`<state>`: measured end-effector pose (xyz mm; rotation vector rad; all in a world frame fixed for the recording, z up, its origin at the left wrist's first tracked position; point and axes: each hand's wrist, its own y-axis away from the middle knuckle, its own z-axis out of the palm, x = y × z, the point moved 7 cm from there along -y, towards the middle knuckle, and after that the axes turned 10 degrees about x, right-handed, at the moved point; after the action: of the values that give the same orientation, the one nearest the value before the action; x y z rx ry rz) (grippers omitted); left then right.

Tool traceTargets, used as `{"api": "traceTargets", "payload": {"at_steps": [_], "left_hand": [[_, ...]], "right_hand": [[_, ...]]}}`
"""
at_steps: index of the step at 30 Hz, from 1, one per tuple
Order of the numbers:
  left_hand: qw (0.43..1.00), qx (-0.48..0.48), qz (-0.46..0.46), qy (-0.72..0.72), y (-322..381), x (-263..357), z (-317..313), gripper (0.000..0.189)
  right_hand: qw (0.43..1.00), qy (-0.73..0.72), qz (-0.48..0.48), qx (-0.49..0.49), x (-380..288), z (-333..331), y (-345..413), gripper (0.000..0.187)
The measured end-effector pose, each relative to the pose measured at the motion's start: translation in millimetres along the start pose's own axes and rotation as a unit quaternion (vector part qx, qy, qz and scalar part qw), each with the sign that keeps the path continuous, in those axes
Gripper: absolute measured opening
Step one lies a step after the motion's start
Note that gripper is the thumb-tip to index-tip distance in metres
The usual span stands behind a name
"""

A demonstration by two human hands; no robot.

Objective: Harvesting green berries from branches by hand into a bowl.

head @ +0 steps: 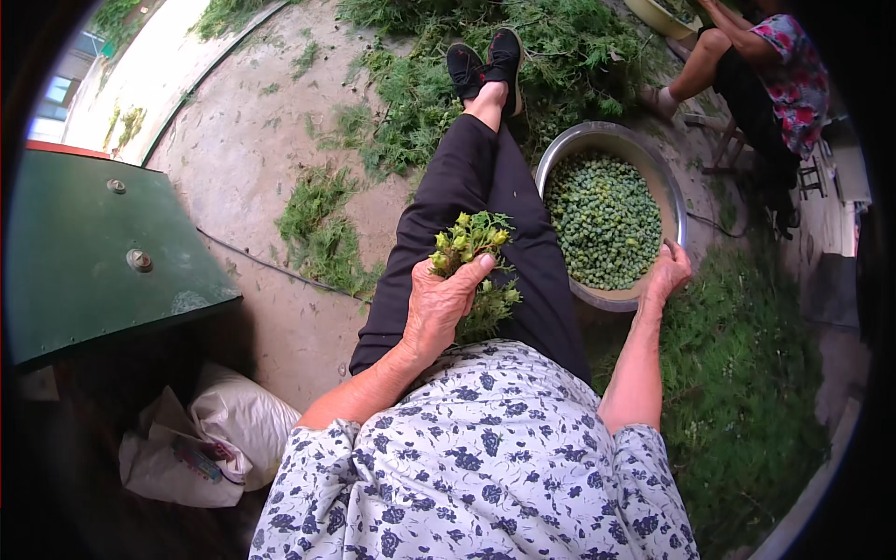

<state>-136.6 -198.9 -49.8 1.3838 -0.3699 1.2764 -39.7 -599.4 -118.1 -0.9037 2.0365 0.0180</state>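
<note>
My left hand [442, 302] is closed around a leafy conifer sprig [470, 241], apparently arborvitae, above my lap. Pale yellow-green cones cluster at its tips, and more of the greenery hangs below the fist. To the right of my legs stands a wide metal basin [610, 302], heaped with small green cones [602, 217]. At the basin's near right rim is my right hand [667, 271], its fingers curled inward over the edge. Whether anything is between those fingers is hidden.
Cut conifer branches [588, 49] lie beyond my feet, with more greenery [742, 392] at the right. A green metal box [105, 245] and a white sack [241, 427] stand at the left. Another person [784, 77] sits at the upper right near a yellowish basin [661, 17].
</note>
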Motion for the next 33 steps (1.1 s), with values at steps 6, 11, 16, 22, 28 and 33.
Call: {"api": "traceTargets", "payload": {"at_steps": [6, 11, 16, 22, 28, 33], "left_hand": [[1.000, 0.007, -0.003, 0.017, -7.7, -3.8, 0.2, 0.012], [0.998, 0.045, -0.006, 0.041, -15.0, -0.3, -7.3, 0.011], [0.995, 0.078, -0.014, 0.066, -16.3, 1.6, -13.3, 0.010], [0.995, 0.070, -0.013, 0.076, -17.7, -0.5, -15.4, 0.010], [0.992, 0.066, -0.008, 0.107, -15.2, 0.9, -13.1, 0.011], [0.984, 0.101, -0.022, 0.142, -24.1, -0.5, -29.2, 0.015]], "right_hand": [[0.995, -0.048, -0.037, -0.074, -22.7, 11.0, 9.1, 0.026], [0.845, -0.239, 0.039, -0.476, -130.1, 28.2, 110.6, 0.013], [0.701, -0.271, 0.072, -0.656, -184.5, 13.4, 190.7, 0.026], [0.733, -0.279, 0.041, -0.619, -189.6, 19.5, 210.7, 0.016], [0.774, -0.331, 0.234, -0.486, -156.9, 35.1, 201.7, 0.007], [0.745, -0.392, 0.291, -0.454, -142.6, 38.5, 169.1, 0.011]]}}
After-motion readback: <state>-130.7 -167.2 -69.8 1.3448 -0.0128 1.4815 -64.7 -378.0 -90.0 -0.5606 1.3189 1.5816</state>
